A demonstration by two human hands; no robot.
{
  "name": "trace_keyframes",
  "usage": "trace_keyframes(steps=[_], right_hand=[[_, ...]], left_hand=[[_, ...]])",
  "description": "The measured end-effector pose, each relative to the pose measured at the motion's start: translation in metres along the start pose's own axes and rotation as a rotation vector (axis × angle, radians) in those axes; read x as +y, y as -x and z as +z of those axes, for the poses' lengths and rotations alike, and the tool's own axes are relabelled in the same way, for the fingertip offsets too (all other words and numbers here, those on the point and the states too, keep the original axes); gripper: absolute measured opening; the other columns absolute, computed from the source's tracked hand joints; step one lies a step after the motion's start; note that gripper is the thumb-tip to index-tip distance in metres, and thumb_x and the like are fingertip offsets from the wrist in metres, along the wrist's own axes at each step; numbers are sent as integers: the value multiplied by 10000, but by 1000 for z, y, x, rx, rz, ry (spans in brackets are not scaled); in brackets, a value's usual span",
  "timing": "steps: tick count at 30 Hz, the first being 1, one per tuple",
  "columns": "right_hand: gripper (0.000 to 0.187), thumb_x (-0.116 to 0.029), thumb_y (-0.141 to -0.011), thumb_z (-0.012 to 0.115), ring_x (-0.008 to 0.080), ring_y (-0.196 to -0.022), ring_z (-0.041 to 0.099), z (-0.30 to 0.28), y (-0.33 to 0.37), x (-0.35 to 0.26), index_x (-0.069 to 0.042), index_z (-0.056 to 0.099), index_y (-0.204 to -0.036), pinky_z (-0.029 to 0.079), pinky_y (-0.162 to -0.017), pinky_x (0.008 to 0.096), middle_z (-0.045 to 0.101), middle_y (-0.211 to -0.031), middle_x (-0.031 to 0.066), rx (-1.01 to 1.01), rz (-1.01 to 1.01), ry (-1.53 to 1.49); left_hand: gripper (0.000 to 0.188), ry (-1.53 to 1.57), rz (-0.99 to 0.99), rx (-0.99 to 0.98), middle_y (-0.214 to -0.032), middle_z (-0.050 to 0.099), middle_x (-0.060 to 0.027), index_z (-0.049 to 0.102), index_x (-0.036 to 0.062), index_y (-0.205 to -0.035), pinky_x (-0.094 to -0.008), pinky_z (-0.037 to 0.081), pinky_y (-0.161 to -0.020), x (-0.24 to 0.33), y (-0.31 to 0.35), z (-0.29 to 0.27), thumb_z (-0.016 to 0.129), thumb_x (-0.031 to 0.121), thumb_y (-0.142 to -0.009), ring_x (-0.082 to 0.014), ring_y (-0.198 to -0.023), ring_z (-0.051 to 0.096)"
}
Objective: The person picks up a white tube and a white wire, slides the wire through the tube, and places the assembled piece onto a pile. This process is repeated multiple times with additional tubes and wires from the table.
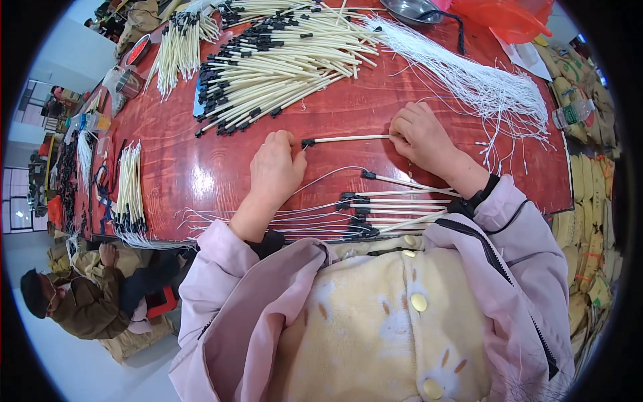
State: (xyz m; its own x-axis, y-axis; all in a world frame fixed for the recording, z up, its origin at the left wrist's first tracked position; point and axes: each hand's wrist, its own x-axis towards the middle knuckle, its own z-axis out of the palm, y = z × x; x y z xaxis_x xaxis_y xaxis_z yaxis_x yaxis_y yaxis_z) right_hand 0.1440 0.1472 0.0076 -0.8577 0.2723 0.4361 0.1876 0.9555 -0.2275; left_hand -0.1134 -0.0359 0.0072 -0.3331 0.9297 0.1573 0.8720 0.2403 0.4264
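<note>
Across the middle of the table lies a thin cream-coloured stick with a black fitting on its left end. My right hand pinches its plain right end. Just left of the black fitting, my left hand is closed, thumb and fingers curled together; whatever they hold is too small to make out. Below, nearer my body, rests a row of similar sticks with black fittings and white cords trailing left. My right wrist reaches over the sticks' right ends.
A large heap of cream sticks with black ends covers the far table. White cords spread at far right, near a metal bowl and a plastic bottle. A stick bundle lies left. Another person sits at lower left.
</note>
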Motion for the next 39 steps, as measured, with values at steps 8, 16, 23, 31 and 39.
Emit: trace_keyframes(steps=[8, 16, 23, 31, 39], right_hand=[[171, -25, -744, 742, 239, -844, 565, 1, 1, 1, -85, 586, -783, 416, -801, 382, 603, -837, 42, 15, 32, -36], [174, -26, -738, 750, 240, -835, 569, 1, 2, -5, -81, 593, -788, 410, -796, 380, 615, -840, 46, 11, 67, -70], [180, -15, -732, 748, 244, -810, 568, -1, 5, -6, -78, 590, -790, 405, -784, 375, 617, -824, 47, 39, 67, -86], [193, 5, -709, 738, 243, -795, 571, -30, 7, 3, -80, 584, -789, 410, -772, 374, 611, -797, 47, 79, 69, -59], [181, -55, -721, 749, 255, -822, 582, -109, 62, -8, -78, 590, -803, 427, -797, 383, 625, -816, 41, -108, 162, -154]], left_hand=[[188, 83, -140, -33, -903, 692, -190, 634, 25, -906, -515, 531, -738, 8, -1, 3, 725, 188, -879, -403, -858, 678], [152, 47, -70, 38, -870, 685, -207, 627, 16, -888, -519, 528, -731, 0, -3, 12, 693, 153, -884, -421, -828, 670], [122, 157, -124, 37, -804, 673, -194, 624, 11, -851, -492, 513, -701, 1, 1, 6, 669, 120, -880, -396, -775, 665], [127, -45, -132, 169, -869, 642, -229, 602, 24, -883, -531, 502, -725, -45, 13, -24, 638, 146, -891, -442, -822, 640], [235, -439, -420, 314, -800, 639, -243, 571, -20, -888, -511, 483, -694, -166, 104, -127, 612, 208, -926, -451, -761, 626]])
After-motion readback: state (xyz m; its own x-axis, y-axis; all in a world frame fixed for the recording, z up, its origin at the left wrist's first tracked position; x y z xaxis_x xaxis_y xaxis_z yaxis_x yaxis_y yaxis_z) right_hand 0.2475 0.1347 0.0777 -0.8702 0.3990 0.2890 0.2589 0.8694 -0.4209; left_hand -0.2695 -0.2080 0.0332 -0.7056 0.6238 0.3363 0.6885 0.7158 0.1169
